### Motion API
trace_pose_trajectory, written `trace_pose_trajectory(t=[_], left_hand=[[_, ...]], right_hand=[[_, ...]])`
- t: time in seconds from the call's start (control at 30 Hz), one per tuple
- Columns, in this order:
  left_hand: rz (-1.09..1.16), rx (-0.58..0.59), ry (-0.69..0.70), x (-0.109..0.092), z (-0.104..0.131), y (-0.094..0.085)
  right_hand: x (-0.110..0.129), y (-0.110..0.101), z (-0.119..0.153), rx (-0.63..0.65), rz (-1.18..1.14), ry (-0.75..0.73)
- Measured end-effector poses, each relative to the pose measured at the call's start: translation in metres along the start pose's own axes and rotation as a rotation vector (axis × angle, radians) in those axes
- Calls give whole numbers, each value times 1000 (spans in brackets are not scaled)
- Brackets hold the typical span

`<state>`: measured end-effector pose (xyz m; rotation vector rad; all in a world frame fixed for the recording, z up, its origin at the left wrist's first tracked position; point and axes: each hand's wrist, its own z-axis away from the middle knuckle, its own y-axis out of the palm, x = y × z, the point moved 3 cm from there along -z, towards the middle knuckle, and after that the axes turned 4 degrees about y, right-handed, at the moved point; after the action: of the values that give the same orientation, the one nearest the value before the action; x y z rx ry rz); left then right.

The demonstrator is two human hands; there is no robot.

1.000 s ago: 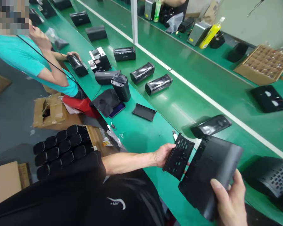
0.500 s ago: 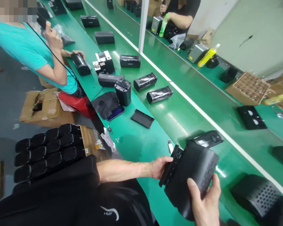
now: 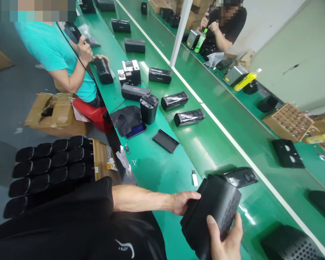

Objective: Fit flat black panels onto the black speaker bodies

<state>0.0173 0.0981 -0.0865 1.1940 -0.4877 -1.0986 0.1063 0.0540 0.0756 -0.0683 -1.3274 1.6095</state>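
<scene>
Your left hand and right hand pinch the black casing; uneven squeezing could slip its edge.

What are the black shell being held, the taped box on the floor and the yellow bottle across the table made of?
Black shell: probably molded plastic, matte to satin, judging by its soft sheen and neat slots.
Taped box: brown cardboard, dull, with bent flaps.
Yellow bottle: likely smooth plastic, from its shape and pale cap; glass can't be ruled out.
</scene>
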Motion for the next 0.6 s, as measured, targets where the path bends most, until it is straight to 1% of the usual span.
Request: trace_pose_trajectory(t=[0.1, 0.17, 0.33, 0.4, 0.5, 0.6], left_hand=[[23, -50, 0, -3, -1, 3], [40, -46, 13, -4, 0, 6], [46, 52, 17, -8, 8, 14], [31, 72, 42, -12, 11, 17], [-21, 98, 82, -20, 16, 24], [-78, 136, 61, -28, 18, 30]], right_hand=[[3, -1, 1, 5, 10, 9], [4, -1, 1, 10, 16, 15], [1, 1, 4, 18, 56, 22], [-2, 2, 5, 27, 64, 24], [-5, 4, 4, 71, 53, 36], [-8, 1, -1, 137, 7, 41]])
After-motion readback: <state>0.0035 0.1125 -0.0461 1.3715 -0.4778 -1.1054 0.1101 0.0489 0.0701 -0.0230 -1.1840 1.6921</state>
